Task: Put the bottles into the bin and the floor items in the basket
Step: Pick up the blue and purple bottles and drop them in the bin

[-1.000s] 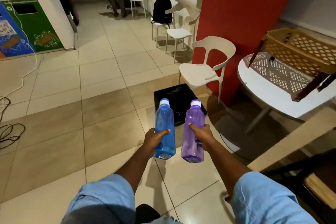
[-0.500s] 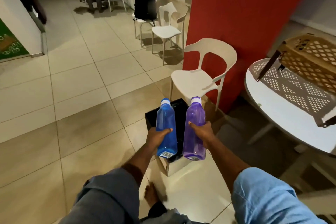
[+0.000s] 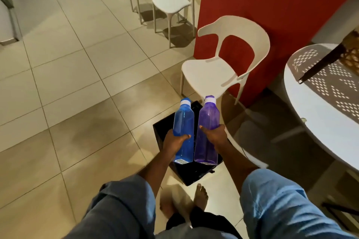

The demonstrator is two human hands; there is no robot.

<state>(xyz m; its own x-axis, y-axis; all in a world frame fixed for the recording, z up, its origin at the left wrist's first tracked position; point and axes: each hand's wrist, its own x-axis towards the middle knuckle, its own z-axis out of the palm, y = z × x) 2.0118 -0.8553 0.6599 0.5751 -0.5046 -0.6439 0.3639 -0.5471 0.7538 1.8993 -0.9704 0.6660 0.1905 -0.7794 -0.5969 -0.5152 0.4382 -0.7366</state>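
Both bottles hang right over the black square bin [image 3: 195, 175]: left hand [image 3: 173, 142] fingers [image 3: 183, 136] wrap the near-upright blue translucent plastic bottle [image 3: 183, 122], right hand [image 3: 215, 136] likewise the purple plastic bottle [image 3: 208, 118].

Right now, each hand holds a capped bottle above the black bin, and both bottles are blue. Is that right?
Not both: the head view shows the left hand holding a blue bottle, the right hand a purple bottle. Both are capped and above the bin.
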